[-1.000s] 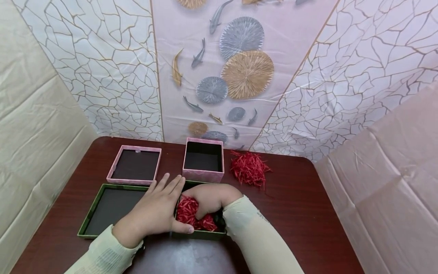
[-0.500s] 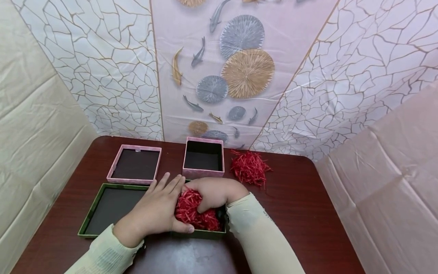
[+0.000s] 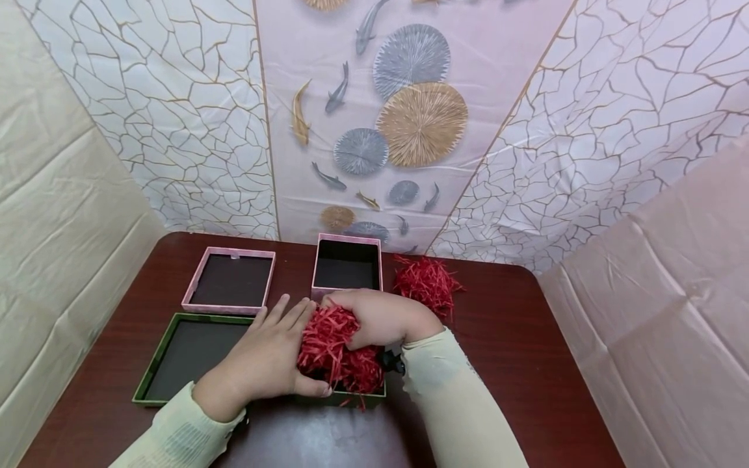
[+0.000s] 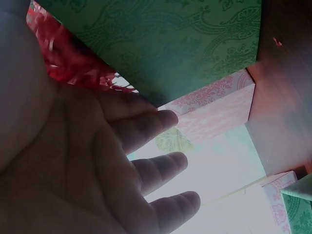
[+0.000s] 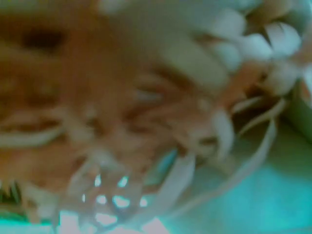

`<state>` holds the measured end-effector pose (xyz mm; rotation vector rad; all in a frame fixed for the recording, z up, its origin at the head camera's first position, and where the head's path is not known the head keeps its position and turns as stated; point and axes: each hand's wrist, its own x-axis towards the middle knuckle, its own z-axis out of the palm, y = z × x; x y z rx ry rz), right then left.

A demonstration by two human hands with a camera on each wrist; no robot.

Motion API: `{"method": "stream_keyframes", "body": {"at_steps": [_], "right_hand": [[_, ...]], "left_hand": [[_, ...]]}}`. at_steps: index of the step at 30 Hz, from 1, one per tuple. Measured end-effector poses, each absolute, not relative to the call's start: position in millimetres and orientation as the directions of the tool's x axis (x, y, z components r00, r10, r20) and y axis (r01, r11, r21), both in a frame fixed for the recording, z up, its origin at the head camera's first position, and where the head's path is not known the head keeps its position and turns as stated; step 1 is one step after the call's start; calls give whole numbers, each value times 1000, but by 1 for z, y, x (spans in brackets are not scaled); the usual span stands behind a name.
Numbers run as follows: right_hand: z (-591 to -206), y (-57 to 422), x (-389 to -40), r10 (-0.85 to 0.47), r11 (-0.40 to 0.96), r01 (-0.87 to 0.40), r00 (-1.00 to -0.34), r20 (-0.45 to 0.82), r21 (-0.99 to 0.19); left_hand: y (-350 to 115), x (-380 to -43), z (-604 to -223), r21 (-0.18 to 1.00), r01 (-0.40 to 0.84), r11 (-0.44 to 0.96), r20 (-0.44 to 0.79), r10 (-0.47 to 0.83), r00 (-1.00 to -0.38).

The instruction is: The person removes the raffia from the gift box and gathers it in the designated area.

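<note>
My right hand [image 3: 377, 315] grips a bundle of red shredded paper [image 3: 328, 338] above the green box [image 3: 345, 399], some strands hanging over its front rim. The left hand [image 3: 266, 357] lies with spread, straight fingers against the box's left side. In the left wrist view, the left palm [image 4: 63, 146] and fingers are beside the green patterned box wall [image 4: 195, 44], with red shreds [image 4: 68, 53] showing past its edge. Blurred paper strands [image 5: 185, 126] fill the right wrist view, which hides the right fingers.
The green lid [image 3: 193, 361] lies at left, with a pink lid [image 3: 231, 279] behind it. A pink box [image 3: 348, 263] with a dark inside stands behind the green box. Another pile of red shredded paper [image 3: 430, 283] sits to its right on the brown table [image 3: 497, 351].
The right hand has risen and moved slightly back and right, drawing the red shredded paper up out of the green box. The left hand has stayed in place.
</note>
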<state>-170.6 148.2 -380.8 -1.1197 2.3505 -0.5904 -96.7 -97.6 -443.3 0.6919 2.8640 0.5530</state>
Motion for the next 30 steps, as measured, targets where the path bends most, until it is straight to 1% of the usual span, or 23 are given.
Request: {"method": "stream_keyframes", "body": {"at_steps": [6, 10, 14, 20, 24, 30], "right_hand": [[-376, 158, -171, -793, 544, -604, -596, -124, -583], [-370, 165, -172, -806, 495, -625, -589, -51, -604], [-361, 173, -170, -804, 473, -633, -595, -7, -613], [-344, 184, -162, -759, 491, -602, -651, 30, -630], [-334, 194, -155, -720, 516, -591, -691, 60, -620], [-325, 212, -147, -691, 500, -606, -710, 137, -618]], "left_hand": [[-97, -97, -443, 398, 419, 816, -47, 474, -879], [-97, -97, -443, 390, 428, 815, -38, 479, -877], [-96, -97, -443, 376, 421, 826, -60, 475, -878], [-97, -97, -441, 368, 408, 835, -81, 466, -881], [-97, -96, -440, 367, 408, 836, -78, 465, -882], [-97, -95, -439, 377, 406, 832, -78, 466, -882]]}}
